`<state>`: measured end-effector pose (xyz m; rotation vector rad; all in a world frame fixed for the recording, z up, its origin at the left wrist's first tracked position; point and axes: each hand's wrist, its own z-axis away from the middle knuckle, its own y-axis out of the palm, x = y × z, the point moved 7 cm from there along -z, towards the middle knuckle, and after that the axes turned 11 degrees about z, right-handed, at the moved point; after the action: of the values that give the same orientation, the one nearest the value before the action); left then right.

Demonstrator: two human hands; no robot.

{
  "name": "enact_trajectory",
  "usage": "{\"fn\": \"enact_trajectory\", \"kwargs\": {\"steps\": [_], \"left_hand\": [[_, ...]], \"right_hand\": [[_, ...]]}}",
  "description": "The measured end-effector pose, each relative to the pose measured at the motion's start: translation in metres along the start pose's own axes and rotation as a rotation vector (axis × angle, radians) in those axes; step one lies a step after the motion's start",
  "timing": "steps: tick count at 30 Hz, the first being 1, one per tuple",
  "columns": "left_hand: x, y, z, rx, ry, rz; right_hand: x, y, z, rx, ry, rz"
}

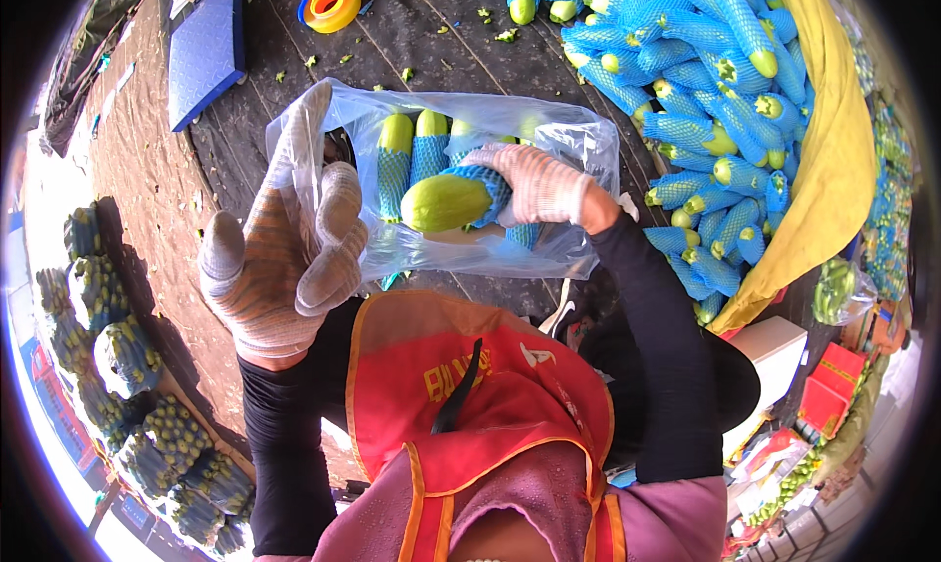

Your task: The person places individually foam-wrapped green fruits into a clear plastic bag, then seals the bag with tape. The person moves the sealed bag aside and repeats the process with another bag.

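My right hand (pixel 540 183), in a striped knit glove, grips a pale green zucchini (pixel 445 203) around its blue foam-net sleeve. This zucchini is above others inside a clear plastic bag (pixel 481 259). Several more netted zucchini, such as one at the left (pixel 395 165), lie side by side in the bag. At the bag's left end, my left hand (pixel 283 250), also gloved, holds the bag's film, with its long fingers stretched under the plastic and other fingers curled. The bag's right part is partly hidden by my right hand and glare.
A large heap of netted zucchini (pixel 706 114) lies at upper right beside a yellow cloth (pixel 845 150). An orange tape dispenser (pixel 331 5) and a blue platform (pixel 206 58) are at upper left. Packed bags of zucchini (pixel 126 356) line the left. Green scraps litter the dark floor covering (pixel 419 33).
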<state>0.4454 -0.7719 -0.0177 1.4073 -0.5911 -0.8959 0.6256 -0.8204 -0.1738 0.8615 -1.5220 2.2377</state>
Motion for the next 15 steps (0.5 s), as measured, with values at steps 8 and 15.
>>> {"fn": "enact_trajectory", "kwargs": {"steps": [8, 15], "left_hand": [[0.007, -0.006, 0.009, -0.324, -0.123, -0.308], [-0.017, -0.009, 0.018, -0.311, 0.027, -0.161]], "right_hand": [[-0.043, 0.159, -0.020, 0.484, -0.119, 0.968], [-0.117, -0.074, 0.101, -0.492, 0.267, -0.891]]}}
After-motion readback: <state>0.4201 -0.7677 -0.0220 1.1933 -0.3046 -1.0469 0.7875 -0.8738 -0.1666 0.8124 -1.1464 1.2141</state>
